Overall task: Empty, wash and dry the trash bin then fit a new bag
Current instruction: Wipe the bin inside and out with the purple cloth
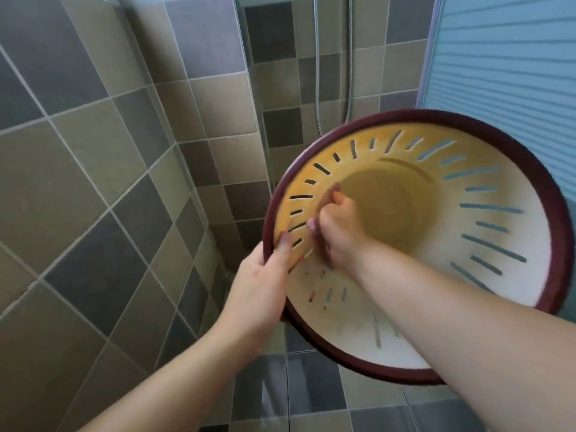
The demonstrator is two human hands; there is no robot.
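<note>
Nearest, two bare forearms reaching forward and up from the bottom edge; left hand (265, 275) curled round the dark red rim of the trash bin (514, 232) at its near-left side, thumb over the lip onto the inner wall; right hand (335, 232) plunged inside the bin, fingers bunched round something small and brownish, likely a cloth or scrubber, too blurred to name; pressed against the slotted left wall, just beside the left thumb. Held aloft and tipped, mouth facing the camera, long axis running away from the wearer toward the base; right hand deeper along that axis, left hand nearer at the rim. Probably mid-wash or mid-wipe, with the far-right wall and base yet to reach, so a turn of the rim looks likely. Beyond, grey and tan tiled walls (93, 151); a shower hose (318, 73); a ribbed blue panel (505, 57).
</note>
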